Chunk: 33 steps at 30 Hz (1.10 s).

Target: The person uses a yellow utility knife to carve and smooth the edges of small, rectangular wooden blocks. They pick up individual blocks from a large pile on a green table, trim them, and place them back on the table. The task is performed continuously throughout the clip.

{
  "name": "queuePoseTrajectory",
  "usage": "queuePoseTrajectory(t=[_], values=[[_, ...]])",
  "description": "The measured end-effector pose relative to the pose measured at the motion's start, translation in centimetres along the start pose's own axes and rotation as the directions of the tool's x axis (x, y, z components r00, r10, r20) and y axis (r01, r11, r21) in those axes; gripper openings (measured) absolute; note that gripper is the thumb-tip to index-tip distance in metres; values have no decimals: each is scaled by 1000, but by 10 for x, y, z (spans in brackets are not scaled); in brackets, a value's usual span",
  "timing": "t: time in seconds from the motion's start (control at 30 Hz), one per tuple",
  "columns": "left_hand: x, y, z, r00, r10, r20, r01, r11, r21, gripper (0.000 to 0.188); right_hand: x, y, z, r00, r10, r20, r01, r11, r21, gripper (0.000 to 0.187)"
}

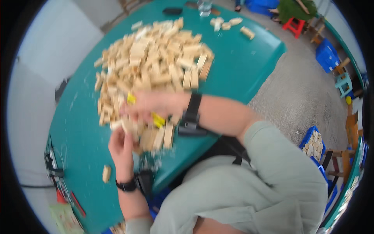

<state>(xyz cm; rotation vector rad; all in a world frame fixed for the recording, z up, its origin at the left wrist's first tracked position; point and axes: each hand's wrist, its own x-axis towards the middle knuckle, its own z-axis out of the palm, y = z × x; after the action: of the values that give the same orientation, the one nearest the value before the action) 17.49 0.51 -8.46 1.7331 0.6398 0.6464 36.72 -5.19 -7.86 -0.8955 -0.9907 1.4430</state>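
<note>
A large heap of small pale wooden blocks [152,58] covers much of the green table. At its near edge my left hand [121,150] is closed, thumb and fingers pinching a light wooden block [127,125]. Just beyond it my right hand [146,105] reaches across from the right, over the heap's near side. Motion smears its fingers, and whether they grip anything is unclear. One bright yellow patch [131,98] shows at that hand, and a yellow strip [158,119] lies just below it. Beneath the hands several blocks [157,138] stand side by side near the table edge.
The green table [233,70] also bears a lone block [106,174], a few stray blocks [226,25], a clear cup [204,7] and a dark flat object [172,11]. Cables and a power strip [52,163] sit at left. A blue crate [313,143] of pale pieces stands right.
</note>
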Motion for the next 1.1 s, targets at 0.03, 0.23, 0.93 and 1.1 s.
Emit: queuePoseTrajectory(t=[0.03,0.23,0.93,1.1], values=[[2,-4,-1,1000,7,-18,-6,1000,18,24,-1,-6,3,997,26,-70,-28,999,-22,31],[1,-10,-11,989,93,-114,-87,995,58,25,-40,-34,18,983,-61,-173,36,989,-142,34],[17,-34,-26,984,150,-96,-158,984,-85,32,-262,-49,23,738,-288,-610,314,947,-67,18],[9,-24,-17,980,147,-132,-164,978,-128,34,-278,-50,33,697,-305,-649,337,938,-80,20]])
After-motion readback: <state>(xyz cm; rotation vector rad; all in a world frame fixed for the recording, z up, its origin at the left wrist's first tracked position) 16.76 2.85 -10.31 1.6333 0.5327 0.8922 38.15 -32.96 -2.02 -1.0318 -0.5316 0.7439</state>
